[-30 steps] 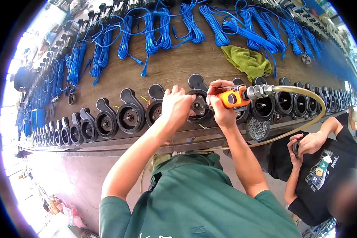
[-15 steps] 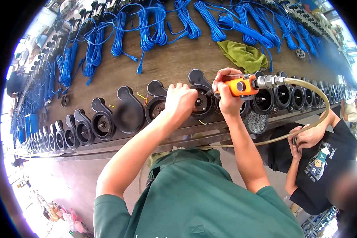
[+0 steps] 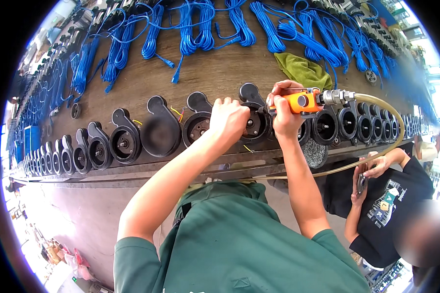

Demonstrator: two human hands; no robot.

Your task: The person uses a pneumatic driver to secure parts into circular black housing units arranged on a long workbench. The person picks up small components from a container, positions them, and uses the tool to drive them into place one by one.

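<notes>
My right hand (image 3: 285,115) is wrapped round an orange air-powered driver (image 3: 304,102), held sideways with its nose pointing left. That nose is at the right side of an open round black housing (image 3: 252,131), which has a metal shaft in its middle. My left hand (image 3: 228,119) is closed, back upward, at the housing's left side; its fingertips are hidden, so I cannot tell what they pinch. Partly behind my left wrist lies another open black housing (image 3: 194,128) with a holed metal disc inside. A closed black housing (image 3: 160,132) is further left.
Similar black housings line the near bench edge (image 3: 215,166) on both sides. Bundled blue cables (image 3: 195,29) and a green cloth (image 3: 304,71) lie farther back. The driver's air hose (image 3: 401,129) loops right and back under my forearm. A co-worker (image 3: 386,195) handles a dark part at right.
The whole view has shifted slightly, with the housings now higher at left. My hands and the driver stay at the same housing. The co-worker's hands have moved, showing the dark part more fully.
</notes>
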